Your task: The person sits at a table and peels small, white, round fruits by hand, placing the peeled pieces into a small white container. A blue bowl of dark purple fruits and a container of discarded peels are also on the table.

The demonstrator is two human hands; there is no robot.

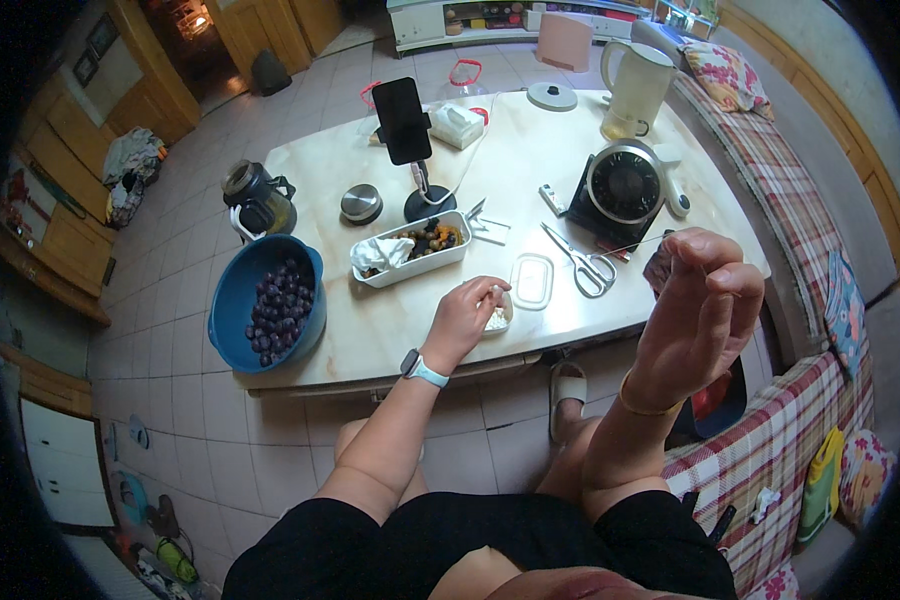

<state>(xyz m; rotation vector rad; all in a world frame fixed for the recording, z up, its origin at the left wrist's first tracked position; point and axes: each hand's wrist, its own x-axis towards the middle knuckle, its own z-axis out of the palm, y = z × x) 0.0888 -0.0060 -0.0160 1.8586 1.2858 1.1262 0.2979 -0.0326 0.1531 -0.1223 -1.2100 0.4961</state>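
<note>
My left hand (pixel 461 319), with a watch on its wrist, is over a small plastic container (pixel 501 321) holding small white pieces. Its thumb and fingers pinch what looks like one small white piece (pixel 496 292), partly hidden. Higher and to the right, my right hand (pixel 701 315) is raised with fingertips pinched on a fine thread (pixel 637 244). The thread slants down leftward over the table, and its far end is too faint to follow. Beside the container lies a clear lid (pixel 532 281). Open-bladed scissors (pixel 589 266) rest to the right of that lid.
Dark grapes fill part of a blue basin (pixel 221 315) on the left. A white tray (pixel 412 271), phone on a stand (pixel 403 120), steel cup (pixel 361 204), tissue pack (pixel 457 126), induction cooker with pot (pixel 624 184) and pitcher (pixel 637 86) stand on the marble-patterned table (pixel 315 169).
</note>
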